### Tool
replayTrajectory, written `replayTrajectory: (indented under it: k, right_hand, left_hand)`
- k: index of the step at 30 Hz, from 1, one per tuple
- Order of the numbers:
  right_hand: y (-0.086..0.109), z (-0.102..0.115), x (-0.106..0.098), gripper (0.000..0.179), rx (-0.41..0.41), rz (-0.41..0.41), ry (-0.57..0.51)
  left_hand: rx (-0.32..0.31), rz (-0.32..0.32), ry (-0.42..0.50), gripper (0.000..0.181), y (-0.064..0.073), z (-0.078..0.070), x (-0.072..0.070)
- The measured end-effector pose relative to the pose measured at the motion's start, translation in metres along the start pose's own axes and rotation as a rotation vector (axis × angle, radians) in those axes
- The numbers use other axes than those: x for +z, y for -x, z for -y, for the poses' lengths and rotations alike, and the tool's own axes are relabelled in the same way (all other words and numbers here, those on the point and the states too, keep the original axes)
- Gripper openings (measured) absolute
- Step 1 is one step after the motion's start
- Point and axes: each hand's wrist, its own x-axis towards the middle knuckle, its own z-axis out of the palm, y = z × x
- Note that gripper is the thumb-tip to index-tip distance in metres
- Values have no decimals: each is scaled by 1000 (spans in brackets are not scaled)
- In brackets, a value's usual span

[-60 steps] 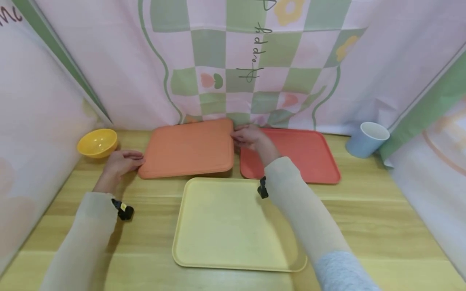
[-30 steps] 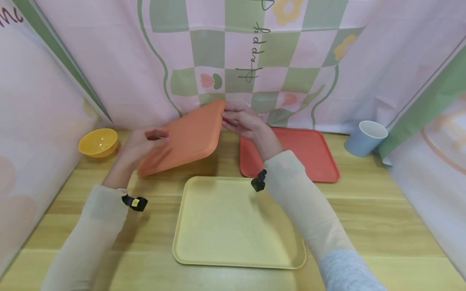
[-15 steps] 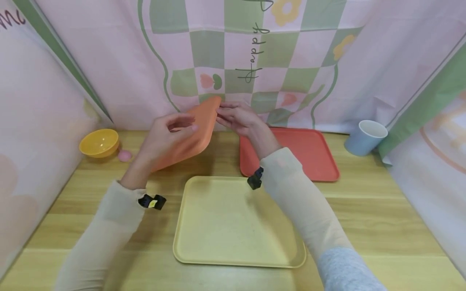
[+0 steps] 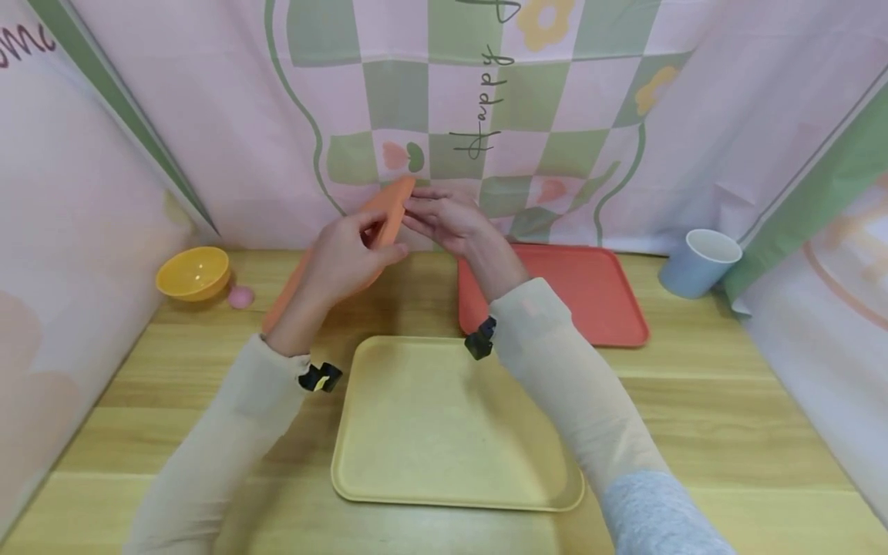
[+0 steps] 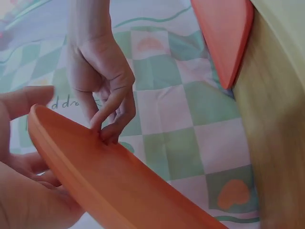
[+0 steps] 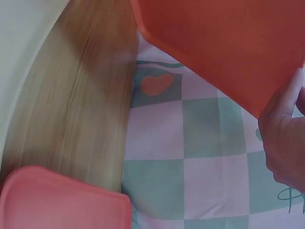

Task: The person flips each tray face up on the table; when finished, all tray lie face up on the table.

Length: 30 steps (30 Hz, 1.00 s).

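An orange tray [image 4: 390, 199] stands steeply tilted, its underside towards me and its lower left corner down by the table. The right hand [image 4: 447, 220] pinches its raised right rim; the left wrist view shows thumb and fingertips meeting on that edge. My left hand [image 4: 340, 258] lies over the tray's underside. In the left wrist view, its curled fingers are against the tray's outside, while one straight digit [image 5: 28, 101] reaches past the rim, apart from it. Much of the tray is hidden behind the left hand and forearm.
A yellow tray [image 4: 451, 424] lies flat in front. The red tray [image 4: 576, 293] is at the back right, partly behind the right forearm. At the left are a yellow bowl [image 4: 194, 275] and a small rounded pink thing [image 4: 240, 297]. A blue cup [image 4: 697, 266] stands far right.
The right hand has lifted the orange tray's right side, turning it from nearly flat to steeply tilted. My left hand has moved right and up across it, uncovering the pink thing.
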Motion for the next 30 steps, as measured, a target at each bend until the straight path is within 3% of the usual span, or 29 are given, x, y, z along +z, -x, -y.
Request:
replayTrajectory:
  k: [5,8,14,19,22,27,30]
  right_hand:
    - [1,-1,6,50,-14,7,-5]
    - [1,-2,10,48,-16,-2,-14]
    - [3,1,19,49,-43,16,-40]
    - [7,6,24,45,-68,48,-80]
    - [7,6,23,44,-55,52,-75]
    - [5,-2,14,47,-25,38,-49]
    - [2,-8,9,47,-19,33,-39]
  left_hand:
    - [-69,60,4,74,-6,0,-3]
    - [-84,58,-4,75,-7,2,-4]
    - [-10,-77,-21,59,-3,1,-8]
    - [39,-166,92,47,-1,-3,-22]
    - [-5,-179,196,42,-1,-6,-33]
    - [-117,-225,257,41,-1,-10,-57]
    - [-171,-261,347,39,-1,-12,-74]
